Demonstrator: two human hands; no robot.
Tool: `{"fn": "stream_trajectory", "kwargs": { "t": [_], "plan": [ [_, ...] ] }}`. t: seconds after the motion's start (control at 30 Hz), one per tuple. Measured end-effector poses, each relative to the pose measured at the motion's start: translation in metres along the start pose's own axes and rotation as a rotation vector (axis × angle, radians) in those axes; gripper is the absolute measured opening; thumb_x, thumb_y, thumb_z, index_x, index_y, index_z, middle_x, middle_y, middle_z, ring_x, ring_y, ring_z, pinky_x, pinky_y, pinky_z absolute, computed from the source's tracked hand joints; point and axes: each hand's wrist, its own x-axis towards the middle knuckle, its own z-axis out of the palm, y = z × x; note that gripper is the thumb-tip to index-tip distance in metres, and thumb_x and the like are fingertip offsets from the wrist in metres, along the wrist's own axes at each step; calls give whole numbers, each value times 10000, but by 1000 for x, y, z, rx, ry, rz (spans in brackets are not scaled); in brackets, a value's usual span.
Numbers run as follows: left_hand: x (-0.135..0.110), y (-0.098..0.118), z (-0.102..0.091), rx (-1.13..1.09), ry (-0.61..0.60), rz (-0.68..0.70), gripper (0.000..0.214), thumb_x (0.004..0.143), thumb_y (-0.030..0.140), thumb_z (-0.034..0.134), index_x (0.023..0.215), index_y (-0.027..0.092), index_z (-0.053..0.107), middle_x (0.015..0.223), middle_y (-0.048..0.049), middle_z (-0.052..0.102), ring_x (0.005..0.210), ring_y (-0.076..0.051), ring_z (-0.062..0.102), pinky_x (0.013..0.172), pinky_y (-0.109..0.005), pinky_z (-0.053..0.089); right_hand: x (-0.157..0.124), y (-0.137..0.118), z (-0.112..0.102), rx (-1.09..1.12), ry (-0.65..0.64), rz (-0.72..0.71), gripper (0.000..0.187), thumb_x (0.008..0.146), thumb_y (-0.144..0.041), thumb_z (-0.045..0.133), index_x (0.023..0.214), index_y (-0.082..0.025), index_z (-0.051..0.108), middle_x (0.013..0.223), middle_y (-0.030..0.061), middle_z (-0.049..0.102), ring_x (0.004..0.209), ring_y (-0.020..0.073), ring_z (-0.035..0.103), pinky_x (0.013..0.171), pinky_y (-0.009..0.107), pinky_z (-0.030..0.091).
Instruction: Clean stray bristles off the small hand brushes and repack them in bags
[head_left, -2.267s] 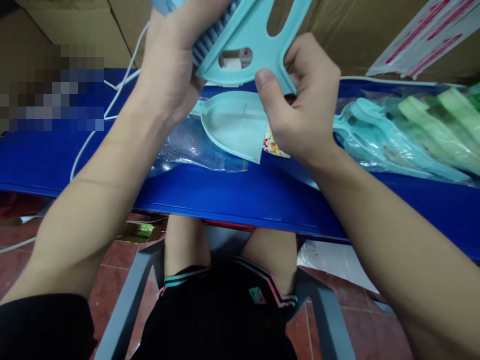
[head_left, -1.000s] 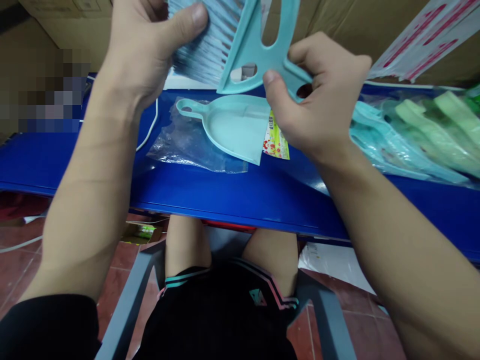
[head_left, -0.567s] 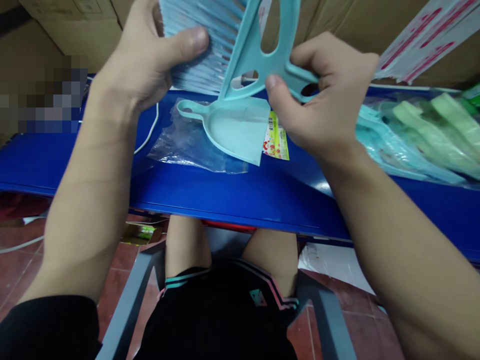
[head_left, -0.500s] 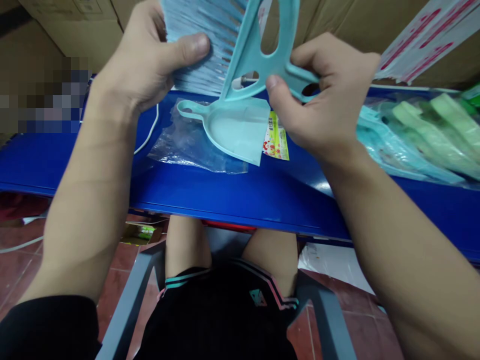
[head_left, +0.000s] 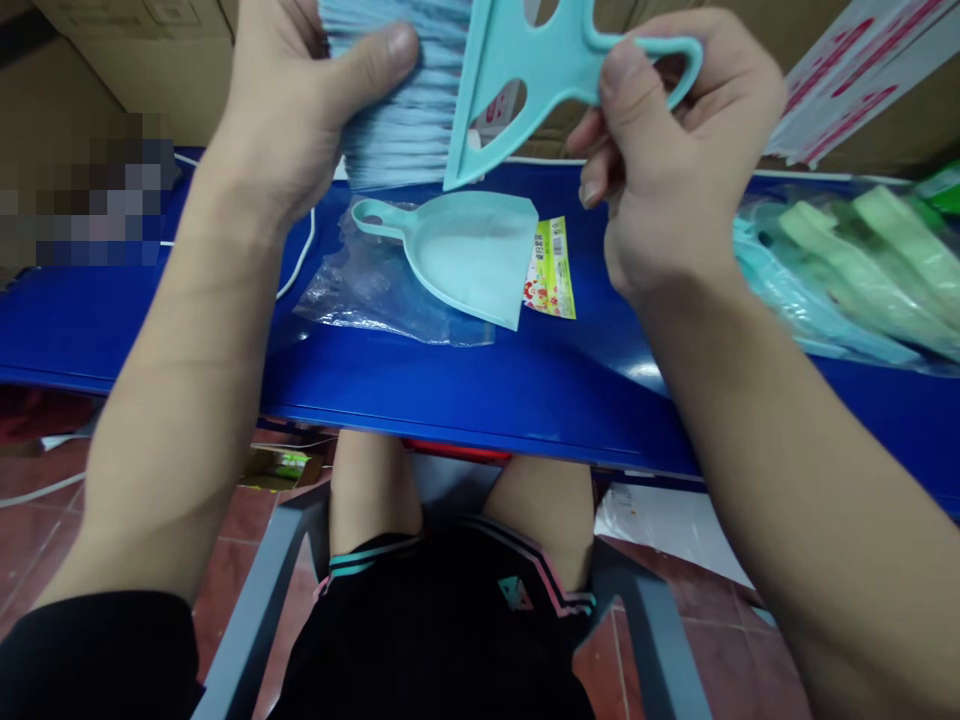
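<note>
My left hand (head_left: 300, 90) grips the pale blue bristles (head_left: 397, 100) of a mint plastic hand brush (head_left: 525, 85), held up above the table. My right hand (head_left: 675, 150) holds the brush's looped handle, with fingers curled around it. Below the brush, a matching mint dustpan (head_left: 461, 250) lies flat on a crumpled clear plastic bag (head_left: 352, 300). A small yellow-green printed label (head_left: 550, 270) lies next to the dustpan, to the right. Neither hand touches the dustpan.
The blue table (head_left: 450, 400) runs across the view, with several bagged mint and green plastic items (head_left: 847, 280) at its right. A white cable (head_left: 304, 250) lies behind my left forearm. Cardboard boxes stand behind the table. My knees and a grey chair frame are below.
My right hand has swung the handle up and to the right, tilting the brush. The brush now sits higher above the dustpan. The dustpan and label have stayed in place.
</note>
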Motion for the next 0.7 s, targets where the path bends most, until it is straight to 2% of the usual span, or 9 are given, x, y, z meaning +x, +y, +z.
{"fn": "stream_trajectory", "kwargs": {
  "t": [0.1,0.17,0.23,0.3,0.43,0.5,0.57,0.7],
  "plan": [
    [-2,5,6,-18,32,-62,299,799,322,959,974,114,835,933,-28,756,1159,-263,749,1101,-413,621,4,6,-3,22,40,-13,731,723,-941,722,882,-258,517,696,-25,502,528,111,464,363,265,142],
    [-3,8,8,-35,108,-137,140,889,208,875,854,102,791,861,-35,709,1068,-254,762,986,-392,664,6,8,-7,24,38,-24,706,742,-919,730,903,-270,503,699,-31,512,506,107,429,364,276,147],
    [-3,11,8,-43,208,-196,206,946,103,772,753,115,702,775,-18,641,870,-191,740,852,-348,672,7,9,-12,16,1,-32,650,789,-871,731,914,-283,484,708,-33,523,491,103,380,367,287,169],
    [-3,13,8,-30,261,-213,270,970,56,710,724,137,638,730,3,600,708,-120,647,779,-300,644,8,9,-14,-18,-42,-10,537,881,-759,717,917,-289,461,734,-27,532,511,107,381,378,288,195],
    [-3,11,4,39,233,-177,260,967,58,705,744,178,646,714,19,600,631,-90,535,618,-231,522,8,16,-11,-47,7,67,350,1015,-539,652,954,-283,421,737,-27,512,545,114,461,380,265,185],
    [-3,9,2,103,234,-175,204,941,112,760,774,205,690,737,22,645,653,-100,556,552,-233,444,9,21,-10,-24,17,71,373,1025,-573,639,974,-280,413,721,-39,498,519,110,471,371,256,167],
    [-3,8,0,179,252,-202,153,922,163,804,804,230,733,781,25,705,685,-106,596,547,-246,419,8,24,-10,-38,7,32,470,992,-700,629,983,-280,420,711,-46,488,493,106,454,369,257,159],
    [-3,8,0,244,287,-251,191,946,158,769,783,251,730,779,42,718,678,-102,598,554,-273,404,8,19,-12,-137,59,-87,712,808,-966,590,939,-281,446,787,-17,523,525,103,431,366,278,146]
  ]
}}
